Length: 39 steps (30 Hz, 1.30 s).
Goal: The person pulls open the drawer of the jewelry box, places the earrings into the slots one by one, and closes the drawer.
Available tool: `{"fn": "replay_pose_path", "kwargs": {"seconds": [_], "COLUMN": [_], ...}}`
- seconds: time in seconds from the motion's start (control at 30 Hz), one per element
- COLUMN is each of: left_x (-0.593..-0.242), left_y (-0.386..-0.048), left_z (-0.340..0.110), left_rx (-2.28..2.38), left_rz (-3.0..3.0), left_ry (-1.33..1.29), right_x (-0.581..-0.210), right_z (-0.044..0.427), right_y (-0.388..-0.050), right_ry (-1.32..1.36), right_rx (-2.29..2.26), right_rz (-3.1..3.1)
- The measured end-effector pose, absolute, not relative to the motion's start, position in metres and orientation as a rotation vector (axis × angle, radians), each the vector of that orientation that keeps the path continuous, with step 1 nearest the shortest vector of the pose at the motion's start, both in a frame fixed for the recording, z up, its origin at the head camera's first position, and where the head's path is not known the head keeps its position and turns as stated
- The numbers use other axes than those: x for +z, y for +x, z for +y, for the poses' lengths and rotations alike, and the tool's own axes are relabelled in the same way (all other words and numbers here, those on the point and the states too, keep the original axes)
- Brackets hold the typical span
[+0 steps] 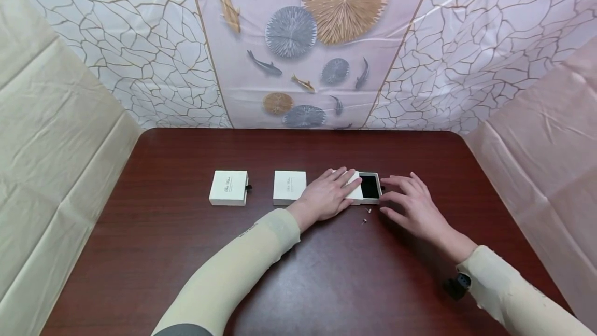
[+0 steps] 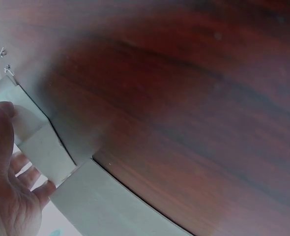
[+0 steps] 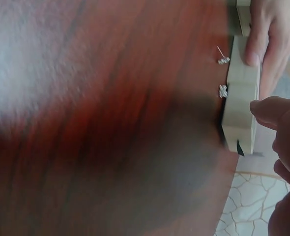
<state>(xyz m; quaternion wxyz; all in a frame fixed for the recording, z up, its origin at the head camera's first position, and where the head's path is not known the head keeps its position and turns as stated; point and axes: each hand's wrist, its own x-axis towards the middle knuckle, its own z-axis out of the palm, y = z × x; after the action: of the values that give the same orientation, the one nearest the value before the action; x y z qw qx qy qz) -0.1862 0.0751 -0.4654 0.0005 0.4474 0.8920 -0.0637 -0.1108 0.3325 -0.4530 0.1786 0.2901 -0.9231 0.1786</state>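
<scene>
In the head view my left hand [image 1: 326, 196] rests across the top of a white drawer-style gift box [image 1: 355, 195], fingers spread and the thumb by its front edge. The box's drawer [image 1: 370, 203] is slid partly out to the right, baring a black lining [image 1: 370, 186]. My right hand [image 1: 412, 204] is at the drawer's right end with fingers loosely bent; whether its fingertips touch the drawer I cannot tell. A small black pull tab [image 3: 240, 148] sticks out of the drawer's end. Two small silvery stud earrings [image 3: 223, 61] lie on the table just before the box.
A closed white box [image 1: 289, 185] stands just left of my left hand, and another white box [image 1: 228, 188] with a black tab sits farther left. All are on a dark red-brown table [image 1: 298, 274]. A patterned cloth [image 1: 298, 92] hangs behind the table's back edge.
</scene>
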Motion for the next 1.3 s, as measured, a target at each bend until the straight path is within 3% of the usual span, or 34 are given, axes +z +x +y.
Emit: {"fn": "replay_pose_path", "kwargs": {"seconds": [1.3], "left_x": [-0.468], "left_y": [-0.187], "left_z": [0.075], "left_rx": [-0.181], "left_rz": [2.790], "left_ry": [1.390], "right_x": [-0.481], "right_z": [0.314], "right_y": [-0.120], "right_ry": [0.912], "right_rx": [0.374], "right_rz": [-2.587]}}
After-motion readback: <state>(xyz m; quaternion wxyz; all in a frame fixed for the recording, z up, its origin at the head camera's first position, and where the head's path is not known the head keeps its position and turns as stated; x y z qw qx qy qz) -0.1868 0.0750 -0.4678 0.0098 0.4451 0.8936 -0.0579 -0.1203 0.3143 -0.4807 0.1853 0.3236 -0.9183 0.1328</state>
